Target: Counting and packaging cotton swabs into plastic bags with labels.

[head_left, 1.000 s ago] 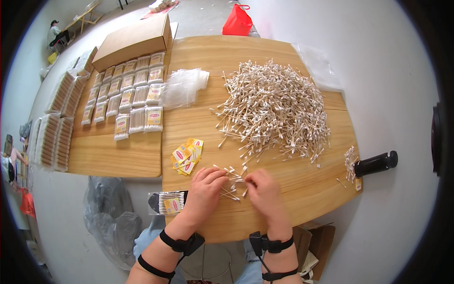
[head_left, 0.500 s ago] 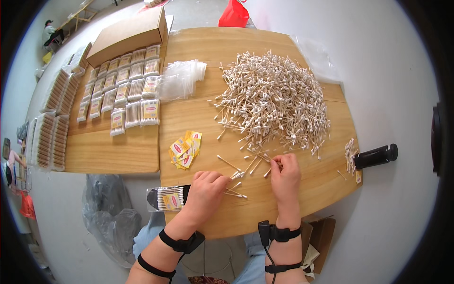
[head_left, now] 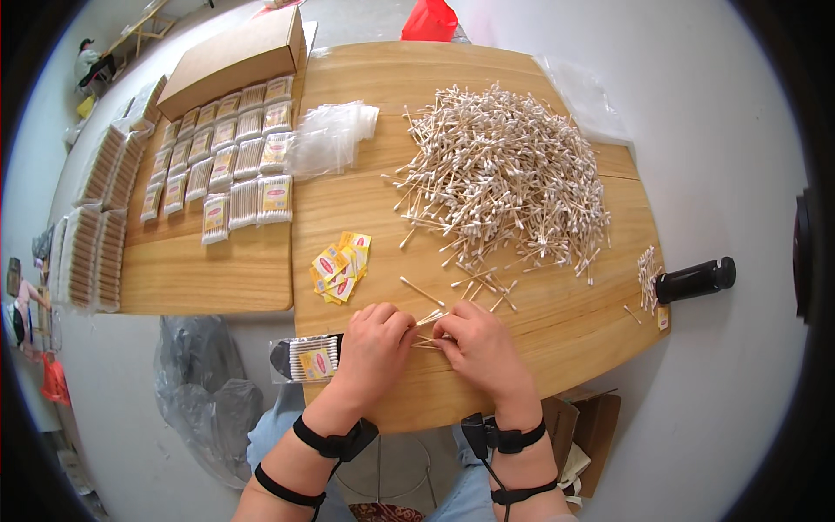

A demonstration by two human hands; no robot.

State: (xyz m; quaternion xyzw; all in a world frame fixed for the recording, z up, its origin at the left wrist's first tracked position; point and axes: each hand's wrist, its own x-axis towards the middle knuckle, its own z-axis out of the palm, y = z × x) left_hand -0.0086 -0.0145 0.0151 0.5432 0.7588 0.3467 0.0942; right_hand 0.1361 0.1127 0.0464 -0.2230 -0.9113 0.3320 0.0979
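Note:
My left hand (head_left: 376,348) is closed near the front edge of the wooden table, with cotton swabs (head_left: 429,318) sticking out from its fingers. Just right of it, my right hand (head_left: 475,344) pinches the other side of the same few swabs. The two hands almost touch. Beyond them lies a big heap of loose cotton swabs (head_left: 504,178), and some stray ones lie between heap and hands. Left of my left hand, a clear bag packed with swabs and a yellow card (head_left: 315,358) rests at the table's edge. Several yellow cards (head_left: 341,266) lie in a small pile.
Filled swab packs (head_left: 224,161) stand in rows on the left table by a cardboard box (head_left: 233,65). Clear empty bags (head_left: 335,139) lie behind the cards. A black cylinder (head_left: 696,280) juts past the right edge. A grey plastic bag (head_left: 204,400) is on the floor.
My right hand has moved left from the loose swabs to meet my left hand. My left hand stays nearly where it was, still holding swabs.

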